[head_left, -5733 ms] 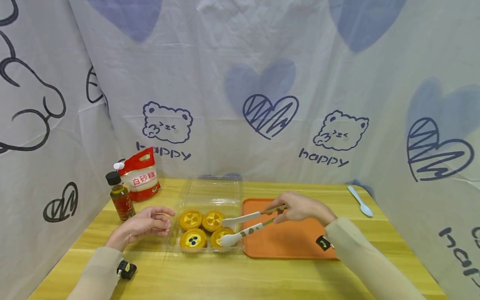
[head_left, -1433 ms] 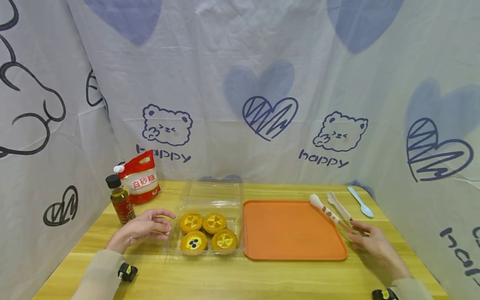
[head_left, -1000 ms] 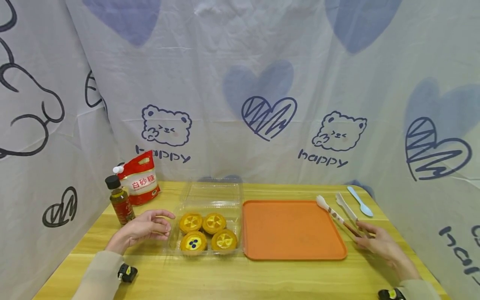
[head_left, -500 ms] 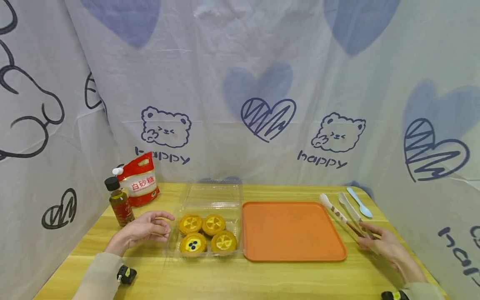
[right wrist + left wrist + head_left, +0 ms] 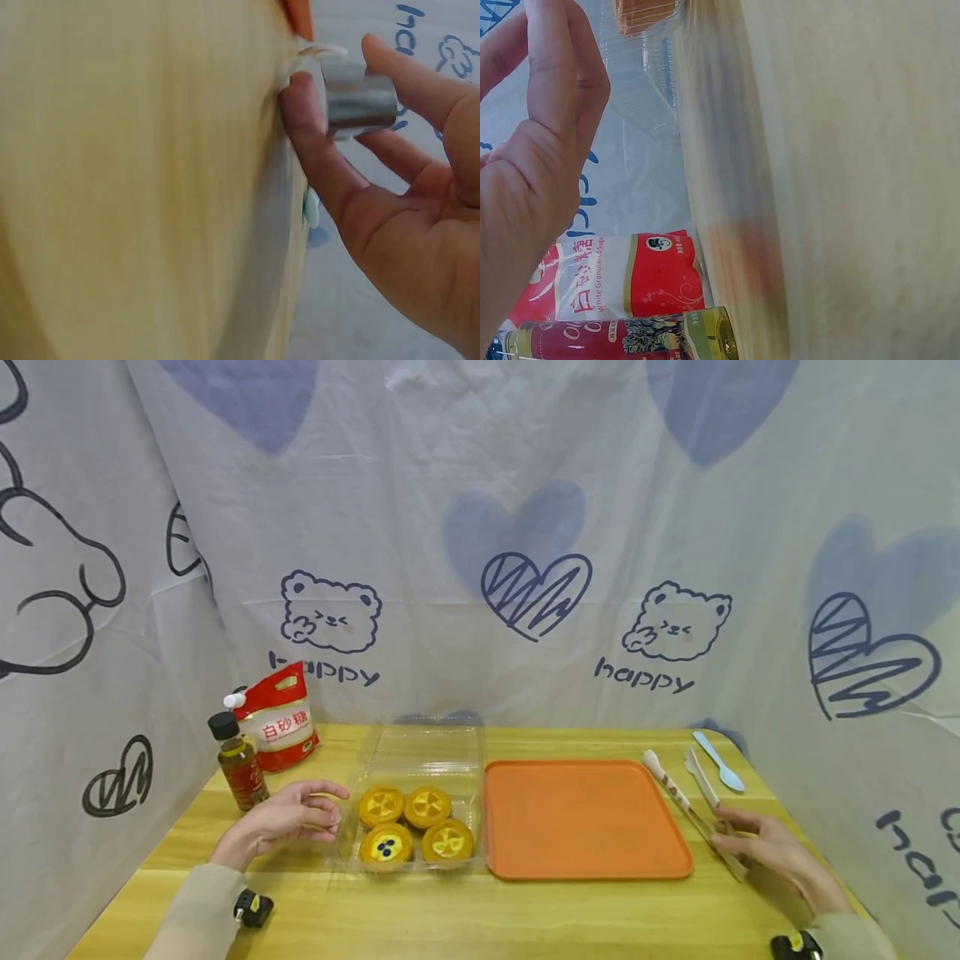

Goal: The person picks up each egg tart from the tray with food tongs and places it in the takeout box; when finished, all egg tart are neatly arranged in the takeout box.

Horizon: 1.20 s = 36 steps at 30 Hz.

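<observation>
My right hand [image 5: 768, 852] holds the bend end of a pair of tongs [image 5: 672, 788] between fingers and thumb. The tongs' two pale arms spread apart just right of an orange tray [image 5: 585, 818]; in the right wrist view the metal bend of the tongs [image 5: 361, 103] sits between the fingers. My left hand [image 5: 288, 817] hovers with loosely bent fingers at the left side of an open clear plastic box [image 5: 427, 747], holding nothing. Inside the box are several egg tarts, one with dark berries [image 5: 386, 846], the others topped with yellow pieces.
A bottle with a black cap [image 5: 240, 764] and a red-and-white sugar bag [image 5: 277, 718] stand at the left. A light-blue spoon [image 5: 720, 762] lies at the back right, near the tongs. A patterned cloth [image 5: 442, 527] hangs behind the wooden table [image 5: 465, 918].
Earlier my right hand had the tongs over the front right tart in the box. Hand and tongs have since moved right, past the tray. My left hand has stayed in place.
</observation>
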{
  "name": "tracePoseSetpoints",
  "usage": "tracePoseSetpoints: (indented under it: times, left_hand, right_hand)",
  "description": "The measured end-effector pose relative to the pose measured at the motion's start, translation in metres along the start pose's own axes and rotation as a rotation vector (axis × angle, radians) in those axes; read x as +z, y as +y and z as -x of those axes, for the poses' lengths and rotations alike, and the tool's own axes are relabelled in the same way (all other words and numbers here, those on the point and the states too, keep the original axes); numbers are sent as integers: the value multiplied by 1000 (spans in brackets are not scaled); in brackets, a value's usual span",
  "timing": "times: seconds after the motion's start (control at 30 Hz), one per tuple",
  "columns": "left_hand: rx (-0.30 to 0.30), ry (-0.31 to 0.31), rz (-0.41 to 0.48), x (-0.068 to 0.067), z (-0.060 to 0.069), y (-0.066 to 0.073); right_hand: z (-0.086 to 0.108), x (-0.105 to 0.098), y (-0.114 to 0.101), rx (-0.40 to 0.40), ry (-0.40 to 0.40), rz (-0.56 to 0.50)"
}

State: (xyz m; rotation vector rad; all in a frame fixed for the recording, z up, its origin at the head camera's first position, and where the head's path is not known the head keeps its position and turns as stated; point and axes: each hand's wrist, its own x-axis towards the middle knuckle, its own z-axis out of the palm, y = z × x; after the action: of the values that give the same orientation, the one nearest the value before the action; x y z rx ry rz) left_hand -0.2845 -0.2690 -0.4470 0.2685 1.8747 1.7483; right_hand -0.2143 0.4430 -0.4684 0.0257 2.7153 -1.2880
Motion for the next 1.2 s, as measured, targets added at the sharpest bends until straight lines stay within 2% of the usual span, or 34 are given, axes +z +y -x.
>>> tracePoseSetpoints:
  times: [0.37,0.6,0.9,1.07,1.2]
  left_hand:
    - [-7,5,10,-1,2,-1]
    - [6,-3,16,0,5,-1]
    - [4,6,13,0,4,-3]
    - [2,7,7,0,2,-3]
    - [4,7,-8,1,1,-1]
  right_hand:
    - [-5,-10,3,-5,-53,35]
    - [-4,-11,2,19,-82,-48]
    - [-3,-14,4,17,-109,-30]
    - [-3,-13,5,36,-84,-27]
    - [-2,-12,5,6,-33,32]
